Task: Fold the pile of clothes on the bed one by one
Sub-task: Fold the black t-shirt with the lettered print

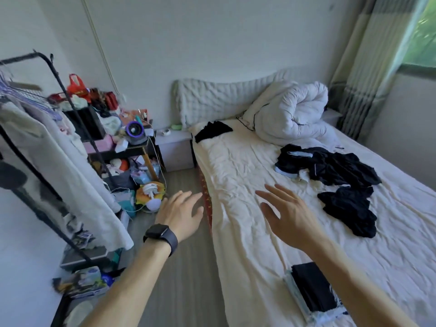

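**Q:** State the position and grip of each hand.

**A:** Left hand [181, 212]: extended forward, palm down, over the floor [184, 267] just beside the bed's near edge. Its fingers are straight and close together and hold nothing. A dark watch [161, 234] is on the wrist. Right hand [286, 215]: extended over the cream sheet [236, 166], fingers spread apart, holding nothing. Whether the palm touches the sheet or is held above it cannot be told from this angle.

**Q:** Locate the clothes.

**A:** The pile of dark clothes [330, 165] lies loose and unfolded on the sheet, beyond and to the right of the right hand and apart from it. Pale blue and white trim shows at the pile's left edge. A crumpled black garment [351, 211] lies just on the near side of the pile, apparently touching it. A separate black item [212, 131] lies near the head of the bed, at the left edge.

**Q:** Is any item folded?

**A:** A folded stack [311, 289], dark on top with pale blue beneath, rests flat on the sheet by the right forearm.

**Q:** Other items?

**A:** A bunched white duvet [290, 114] lies at the head of the bed. A black clothes rack [59, 90] with hanging garments stands on the left.
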`<state>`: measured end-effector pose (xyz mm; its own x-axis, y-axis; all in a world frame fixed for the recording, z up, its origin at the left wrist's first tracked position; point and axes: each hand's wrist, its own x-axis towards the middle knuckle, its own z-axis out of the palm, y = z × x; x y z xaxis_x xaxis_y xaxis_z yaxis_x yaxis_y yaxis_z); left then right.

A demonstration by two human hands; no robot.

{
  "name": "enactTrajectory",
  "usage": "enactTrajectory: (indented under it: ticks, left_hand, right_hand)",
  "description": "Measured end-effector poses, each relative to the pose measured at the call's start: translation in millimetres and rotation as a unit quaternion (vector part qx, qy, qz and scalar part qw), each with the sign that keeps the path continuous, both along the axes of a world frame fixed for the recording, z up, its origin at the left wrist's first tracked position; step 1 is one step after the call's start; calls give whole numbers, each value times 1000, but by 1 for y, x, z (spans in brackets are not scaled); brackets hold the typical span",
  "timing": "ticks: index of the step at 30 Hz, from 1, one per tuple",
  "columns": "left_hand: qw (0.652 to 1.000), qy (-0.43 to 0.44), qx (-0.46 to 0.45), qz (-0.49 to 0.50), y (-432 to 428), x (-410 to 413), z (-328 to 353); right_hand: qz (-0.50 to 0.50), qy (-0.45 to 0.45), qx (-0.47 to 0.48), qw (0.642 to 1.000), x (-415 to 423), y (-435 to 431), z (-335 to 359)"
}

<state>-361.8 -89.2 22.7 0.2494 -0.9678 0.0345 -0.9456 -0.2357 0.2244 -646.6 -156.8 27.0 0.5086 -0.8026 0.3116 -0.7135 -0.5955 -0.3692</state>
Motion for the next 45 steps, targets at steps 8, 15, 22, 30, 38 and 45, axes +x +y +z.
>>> enactTrajectory:
  ticks: [8, 15, 22, 30, 38, 45]
  left_hand:
    - [990, -66, -120, -26, -42, 92, 94]
    - [983, -100, -153, -5, -124, 188, 120]
    - [979, -114, -163, 49, -235, 283, 137]
    - [982, -113, -141, 55, -366, 377, 117]
    - [988, -94, -122, 1, -542, 479, 114]
    - [992, -75, -80, -56, -715, 552, 91]
  right_hand:
    - [-5, -10, -72, 997, 98, -41, 60]
    - [-11, -2, -109, 994, 184, -136, 79]
    - [1, -9, -133, 991, 264, -266, 99]
    - [-12, 24, -111, 993, 352, -413, 98]
    - [-42, 12, -145, 988, 453, -561, 93]
    - [-91, 15, -118, 989, 513, -692, 66]
